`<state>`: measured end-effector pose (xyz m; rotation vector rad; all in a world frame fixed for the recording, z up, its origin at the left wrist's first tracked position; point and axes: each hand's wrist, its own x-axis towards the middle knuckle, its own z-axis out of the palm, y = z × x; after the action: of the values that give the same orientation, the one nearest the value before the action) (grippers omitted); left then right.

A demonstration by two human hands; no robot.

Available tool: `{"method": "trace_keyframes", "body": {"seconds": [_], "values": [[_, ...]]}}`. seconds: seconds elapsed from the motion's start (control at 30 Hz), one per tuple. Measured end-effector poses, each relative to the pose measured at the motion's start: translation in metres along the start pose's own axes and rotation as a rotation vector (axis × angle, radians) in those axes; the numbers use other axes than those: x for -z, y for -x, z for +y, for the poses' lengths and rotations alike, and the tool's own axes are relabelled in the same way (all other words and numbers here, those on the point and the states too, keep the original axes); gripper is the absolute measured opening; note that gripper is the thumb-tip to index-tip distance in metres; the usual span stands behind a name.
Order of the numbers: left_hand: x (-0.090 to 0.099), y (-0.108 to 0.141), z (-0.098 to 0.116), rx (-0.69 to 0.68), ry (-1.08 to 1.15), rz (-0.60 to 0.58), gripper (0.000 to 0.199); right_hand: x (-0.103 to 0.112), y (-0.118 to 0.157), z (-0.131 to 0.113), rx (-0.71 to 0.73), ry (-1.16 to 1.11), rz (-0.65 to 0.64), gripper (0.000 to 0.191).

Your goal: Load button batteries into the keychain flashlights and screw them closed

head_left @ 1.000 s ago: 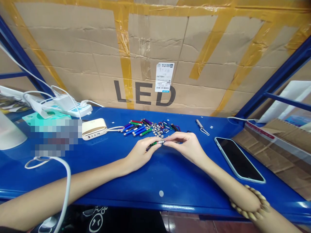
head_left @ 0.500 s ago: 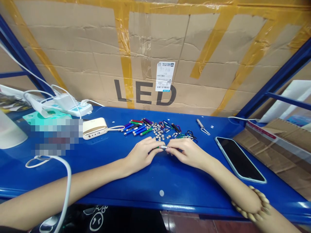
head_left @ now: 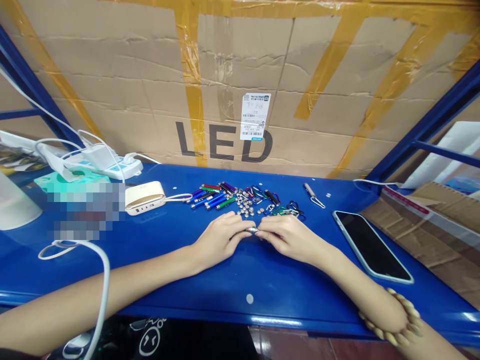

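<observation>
We log two hands on one piece: left hand (head_left: pixel 217 237) closed around a green-and-silver tube (head_left: pixel 252 230), right hand (head_left: pixel 290 237) pinching its right end. Fingers hide most of it; we can't make out the right fingertips' exact contact. It's held just on the near side of loose coloured tubes (head_left: pixel 214 201) and small silver discs (head_left: pixel 246 206), both overlapping, so we can't count them exactly. Farther out: one power bank (head_left: pixel 145 197), one phone (head_left: pixel 372 246).
</observation>
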<state>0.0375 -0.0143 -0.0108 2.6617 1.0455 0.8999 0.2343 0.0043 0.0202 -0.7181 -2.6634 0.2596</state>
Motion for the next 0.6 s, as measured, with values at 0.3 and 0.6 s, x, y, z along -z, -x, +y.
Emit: {"method": "trace_keyframes", "body": {"seconds": [0.3,0.6], "values": [[0.000,0.003,0.000,-0.041,-0.111,0.031,0.034,-0.007,-0.003,-0.007,-0.312,-0.558,-0.012,0.038],[0.000,-0.001,0.003,0.037,-0.049,0.054,0.028,-0.011,-0.009,-0.007,-0.546,-0.922,-0.026,0.046]]}}
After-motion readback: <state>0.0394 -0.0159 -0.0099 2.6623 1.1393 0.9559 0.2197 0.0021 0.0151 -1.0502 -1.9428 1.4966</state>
